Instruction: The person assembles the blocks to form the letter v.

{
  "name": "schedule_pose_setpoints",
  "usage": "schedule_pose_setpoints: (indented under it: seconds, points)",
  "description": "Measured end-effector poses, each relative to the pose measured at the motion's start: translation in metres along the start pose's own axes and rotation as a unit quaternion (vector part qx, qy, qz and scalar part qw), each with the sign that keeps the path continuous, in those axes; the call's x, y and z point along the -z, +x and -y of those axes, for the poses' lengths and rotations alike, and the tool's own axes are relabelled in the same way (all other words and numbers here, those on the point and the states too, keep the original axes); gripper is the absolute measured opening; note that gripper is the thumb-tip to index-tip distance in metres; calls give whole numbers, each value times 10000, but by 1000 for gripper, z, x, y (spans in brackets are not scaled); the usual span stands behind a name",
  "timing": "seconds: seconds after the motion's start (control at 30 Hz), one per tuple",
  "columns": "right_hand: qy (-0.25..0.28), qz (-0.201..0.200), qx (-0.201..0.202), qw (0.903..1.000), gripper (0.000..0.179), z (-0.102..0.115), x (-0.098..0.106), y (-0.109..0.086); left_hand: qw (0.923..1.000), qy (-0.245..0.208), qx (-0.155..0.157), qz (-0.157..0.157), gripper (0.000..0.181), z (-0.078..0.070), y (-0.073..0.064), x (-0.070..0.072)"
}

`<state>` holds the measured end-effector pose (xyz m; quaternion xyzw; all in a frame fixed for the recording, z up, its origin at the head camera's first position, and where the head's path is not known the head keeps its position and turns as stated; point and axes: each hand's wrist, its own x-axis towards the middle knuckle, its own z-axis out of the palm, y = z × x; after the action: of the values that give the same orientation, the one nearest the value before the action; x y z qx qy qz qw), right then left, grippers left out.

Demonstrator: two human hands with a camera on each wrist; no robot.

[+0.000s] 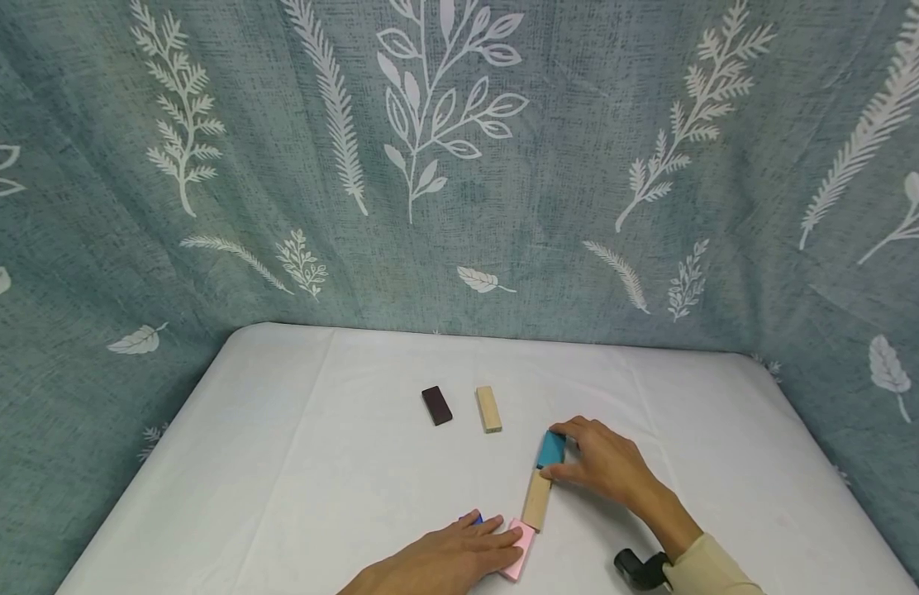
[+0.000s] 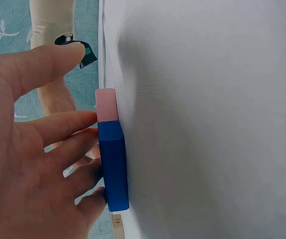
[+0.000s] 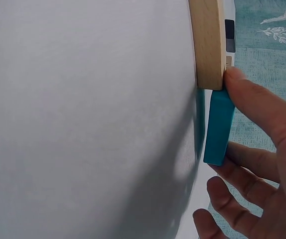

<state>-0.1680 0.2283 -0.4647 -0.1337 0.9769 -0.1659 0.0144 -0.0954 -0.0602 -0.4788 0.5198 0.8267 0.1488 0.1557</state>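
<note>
Teal block (image 1: 550, 449) pinched between thumb and forefinger, the right hand (image 1: 604, 463) has its other fingers loosely bent; the left hand (image 1: 455, 555) rests nearly straight, slightly parted fingers on a pink block (image 2: 106, 105) and a blue block (image 2: 114, 169). The teal piece is plain and oblong. Between the pinching fingertips, it lies at the pale wooden block's (image 1: 537, 500) far end, the pink one at its near end.
</note>
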Motion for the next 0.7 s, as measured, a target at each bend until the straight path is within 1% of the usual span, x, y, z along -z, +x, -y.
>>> schedule_pose_setpoints:
  seconds: [0.2,0.43,0.7]
  points:
    - [148,106,-17,9998,67,0,-1,0,9998,124,-139,-105,74,1,-1,-1]
    - [247,149,-34,9996,66,-2,-2,0,10000,11,-51,-29,73,1,0,0]
    - [344,156,-42,9993,66,-2,-2,-1,9999,136,-66,-11,72,1,0,-1]
